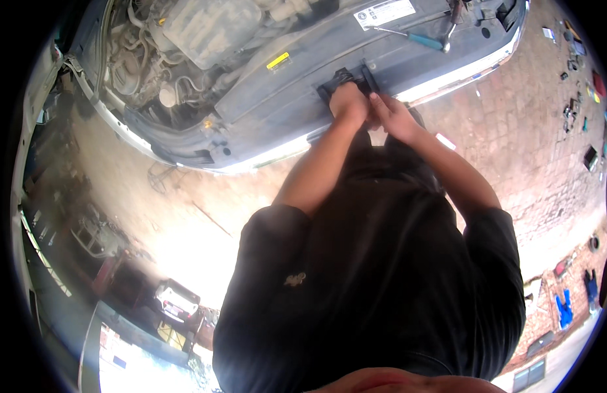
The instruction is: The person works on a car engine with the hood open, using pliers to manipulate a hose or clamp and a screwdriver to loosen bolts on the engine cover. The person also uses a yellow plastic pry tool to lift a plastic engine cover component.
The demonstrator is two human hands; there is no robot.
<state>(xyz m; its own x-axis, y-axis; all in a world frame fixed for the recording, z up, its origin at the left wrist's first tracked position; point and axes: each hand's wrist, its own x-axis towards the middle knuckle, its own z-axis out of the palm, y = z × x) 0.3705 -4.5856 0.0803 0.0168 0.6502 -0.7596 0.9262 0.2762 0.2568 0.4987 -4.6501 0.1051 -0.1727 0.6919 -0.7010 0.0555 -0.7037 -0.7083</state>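
My left hand (348, 105) is closed on a black latch-like part (343, 78) at the front panel (270, 111) of a car's open engine bay. My right hand (394, 116) is just right of it, thumb raised beside the dark part, with the other fingers curled and partly hidden; what they hold, if anything, is unclear. On the panel to the upper right lie a teal-handled tool (424, 40) and a metal tool (453, 26). A yellow label (277, 60) is stuck to the panel.
The engine (205, 33) fills the upper left. The white bumper edge (454, 85) borders paved ground (526, 131), where scattered small tools and parts (572, 111) lie at the right. Blue items (564, 308) and a tire (593, 243) are at the lower right; vehicles (179, 301) stand at the lower left.
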